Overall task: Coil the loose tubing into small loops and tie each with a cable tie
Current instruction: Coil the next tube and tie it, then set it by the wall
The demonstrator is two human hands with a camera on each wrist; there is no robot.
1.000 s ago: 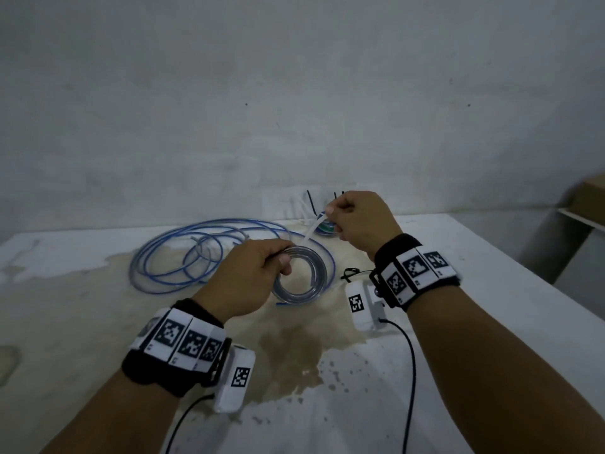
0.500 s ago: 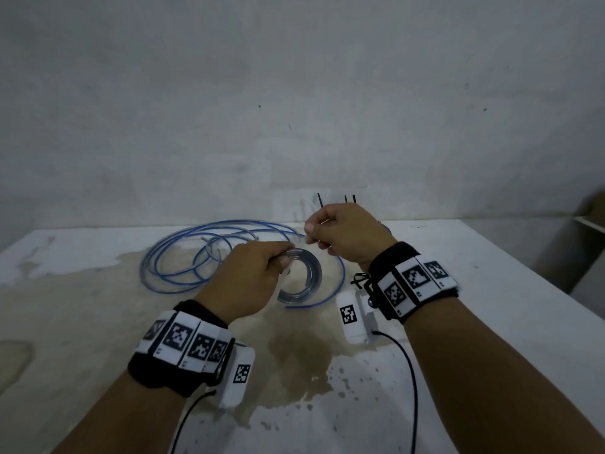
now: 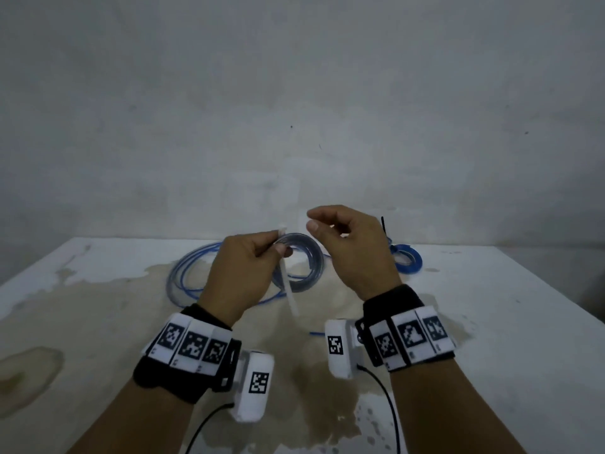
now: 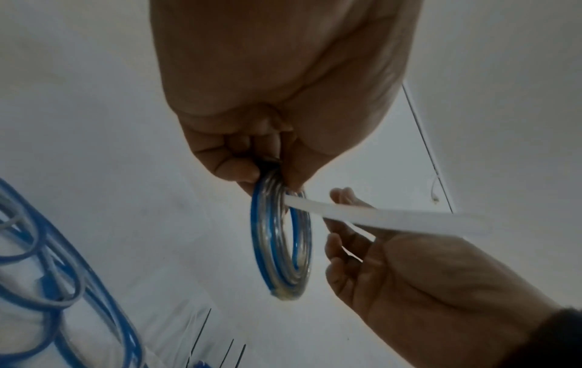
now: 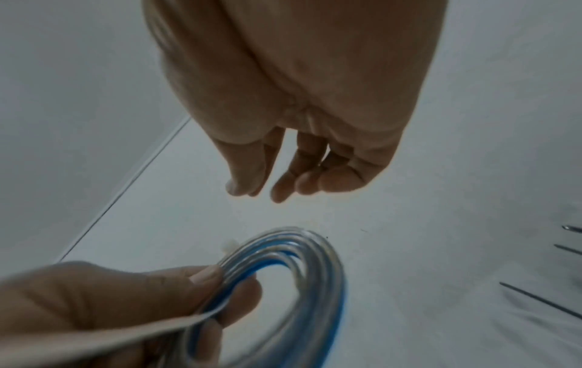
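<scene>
The small coil of clear and blue tubing (image 3: 302,257) was held above the desk (image 3: 491,322), near its far edge, pinched at its rim in the left hand (image 3: 244,273) so the turns could not spring apart. A white cable tie (image 3: 288,290) was trapped against the coil by the same grip, its tail hanging free. The right hand (image 3: 352,253) hovered just beside, fingers loosely curled and holding nothing, probably placed to take the tail.
</scene>
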